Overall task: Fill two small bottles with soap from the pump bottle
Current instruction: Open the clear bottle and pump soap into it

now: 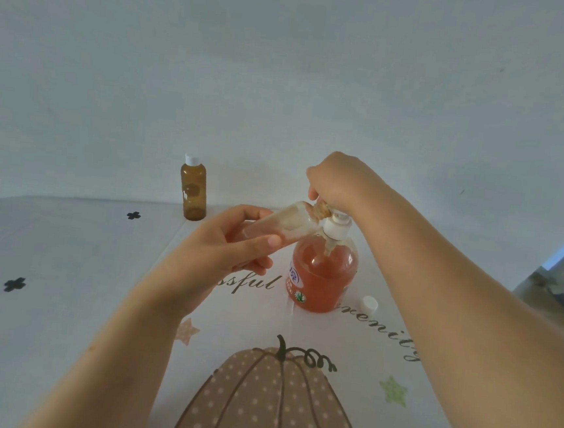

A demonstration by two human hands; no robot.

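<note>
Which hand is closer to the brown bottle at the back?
Left. The left hand is in front and right of the brown bottle; the right hand is farther right, on the pump bottle.

The capped bottle stands behind-left of the pump bottle, loose cap right.

Script lettering runs across the table. I can read "ssful" just left of the pump bottle, its first letters hidden by the left hand. On the bottle's other side "renity" curves off to the right, its start tucked behind the bottle. The bottle's label shows blue characters on white and a green leaf emblem, too small to read. The white mark on the brown bottle can't be read either.
</note>
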